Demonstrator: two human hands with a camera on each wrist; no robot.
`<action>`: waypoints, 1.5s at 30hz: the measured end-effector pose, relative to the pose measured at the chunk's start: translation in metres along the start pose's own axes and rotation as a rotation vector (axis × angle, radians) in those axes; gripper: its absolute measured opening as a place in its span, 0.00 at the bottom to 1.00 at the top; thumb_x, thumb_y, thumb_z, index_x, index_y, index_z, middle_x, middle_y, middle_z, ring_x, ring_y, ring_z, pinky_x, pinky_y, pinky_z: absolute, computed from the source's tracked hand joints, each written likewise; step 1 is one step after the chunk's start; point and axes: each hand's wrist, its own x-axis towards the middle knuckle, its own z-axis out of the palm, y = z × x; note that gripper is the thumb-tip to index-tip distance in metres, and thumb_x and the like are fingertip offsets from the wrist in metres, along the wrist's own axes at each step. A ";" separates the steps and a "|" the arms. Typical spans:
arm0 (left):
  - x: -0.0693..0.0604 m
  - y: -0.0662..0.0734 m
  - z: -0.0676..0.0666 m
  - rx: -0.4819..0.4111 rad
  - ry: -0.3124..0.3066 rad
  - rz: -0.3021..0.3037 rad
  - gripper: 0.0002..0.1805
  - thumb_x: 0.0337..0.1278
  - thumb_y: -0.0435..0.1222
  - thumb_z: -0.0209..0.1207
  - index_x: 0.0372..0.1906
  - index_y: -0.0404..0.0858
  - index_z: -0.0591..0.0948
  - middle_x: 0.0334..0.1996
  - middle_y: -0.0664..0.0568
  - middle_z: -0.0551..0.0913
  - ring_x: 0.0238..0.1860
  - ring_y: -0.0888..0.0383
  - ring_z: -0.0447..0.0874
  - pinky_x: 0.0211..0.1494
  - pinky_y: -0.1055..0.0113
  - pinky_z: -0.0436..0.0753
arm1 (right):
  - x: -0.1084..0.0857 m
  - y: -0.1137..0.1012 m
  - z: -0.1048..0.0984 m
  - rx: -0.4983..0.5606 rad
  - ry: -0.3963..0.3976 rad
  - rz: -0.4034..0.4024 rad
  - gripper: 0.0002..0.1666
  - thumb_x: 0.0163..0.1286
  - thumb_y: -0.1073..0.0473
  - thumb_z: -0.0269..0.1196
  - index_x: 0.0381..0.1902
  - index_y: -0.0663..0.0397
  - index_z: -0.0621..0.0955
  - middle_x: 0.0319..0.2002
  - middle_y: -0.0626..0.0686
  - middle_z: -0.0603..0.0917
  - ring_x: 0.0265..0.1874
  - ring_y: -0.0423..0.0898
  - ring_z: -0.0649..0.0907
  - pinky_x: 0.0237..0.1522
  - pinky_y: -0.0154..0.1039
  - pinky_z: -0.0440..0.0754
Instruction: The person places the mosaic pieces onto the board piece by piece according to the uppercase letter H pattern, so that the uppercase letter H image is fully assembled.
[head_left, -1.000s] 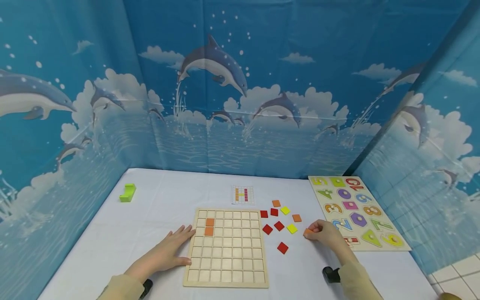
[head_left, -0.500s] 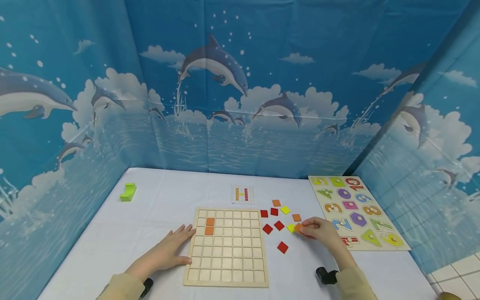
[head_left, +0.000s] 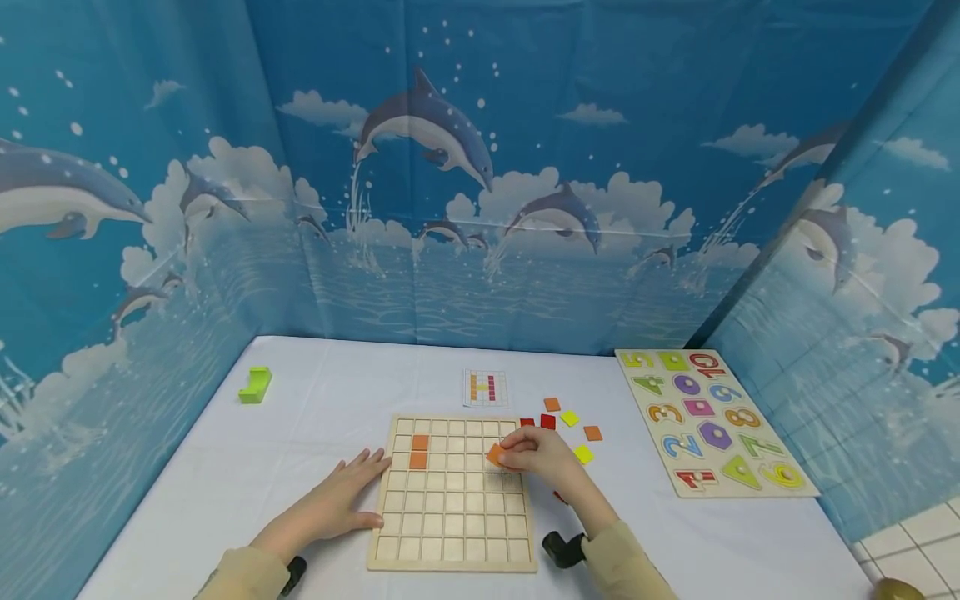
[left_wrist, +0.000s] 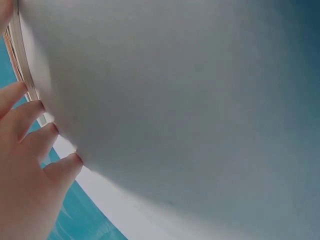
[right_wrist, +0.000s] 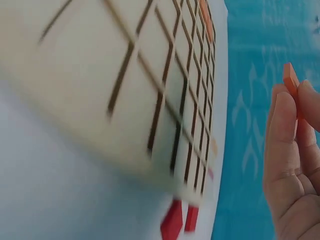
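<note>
An orange square tile is pinched between the thumb and fingers of my right hand, held over the right part of a wooden grid board. The right wrist view shows that orange tile edge-on at the fingertips. Two orange tiles sit one below the other in the board's upper left cells. With fingers spread, my left hand lies at the board's left edge, fingertips and thumb touching the frame. In the left wrist view the left fingers reach toward the board's side.
Right of the board lie loose red, yellow and orange tiles, some hidden behind my right hand. A small pattern card lies behind the board. A number puzzle stands far right, a green block far left.
My right hand has carried the orange tile leftward, from beside the number puzzle, past the loose tiles, to above the board. The left hand has stayed in place.
</note>
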 end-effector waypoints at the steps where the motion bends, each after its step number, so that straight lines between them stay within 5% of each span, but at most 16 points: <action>1: 0.000 0.000 0.000 0.002 0.001 -0.001 0.51 0.45 0.52 0.71 0.73 0.34 0.64 0.75 0.37 0.60 0.76 0.34 0.51 0.74 0.31 0.50 | 0.001 -0.002 0.007 -0.010 -0.023 -0.012 0.13 0.60 0.59 0.72 0.40 0.60 0.83 0.32 0.51 0.85 0.31 0.41 0.84 0.40 0.37 0.87; 9: -0.001 -0.002 0.003 0.014 0.008 -0.001 0.51 0.45 0.53 0.70 0.73 0.35 0.64 0.75 0.38 0.59 0.76 0.35 0.51 0.75 0.32 0.50 | 0.012 -0.017 0.063 0.003 -0.177 -0.101 0.10 0.61 0.62 0.71 0.38 0.60 0.83 0.29 0.50 0.84 0.28 0.41 0.85 0.37 0.38 0.88; 18: 0.002 -0.005 0.003 0.011 -0.008 0.010 0.50 0.48 0.54 0.69 0.74 0.35 0.63 0.76 0.38 0.58 0.77 0.35 0.50 0.74 0.31 0.50 | 0.018 -0.027 0.098 -0.124 -0.158 -0.109 0.05 0.59 0.63 0.72 0.31 0.57 0.84 0.25 0.48 0.84 0.23 0.39 0.82 0.28 0.31 0.82; 45: 0.000 -0.004 0.000 0.016 -0.002 0.027 0.50 0.49 0.52 0.69 0.73 0.34 0.63 0.75 0.36 0.58 0.76 0.34 0.51 0.74 0.30 0.51 | 0.024 -0.034 0.120 -0.365 -0.105 -0.153 0.08 0.58 0.65 0.72 0.23 0.54 0.82 0.24 0.46 0.80 0.24 0.40 0.74 0.26 0.32 0.73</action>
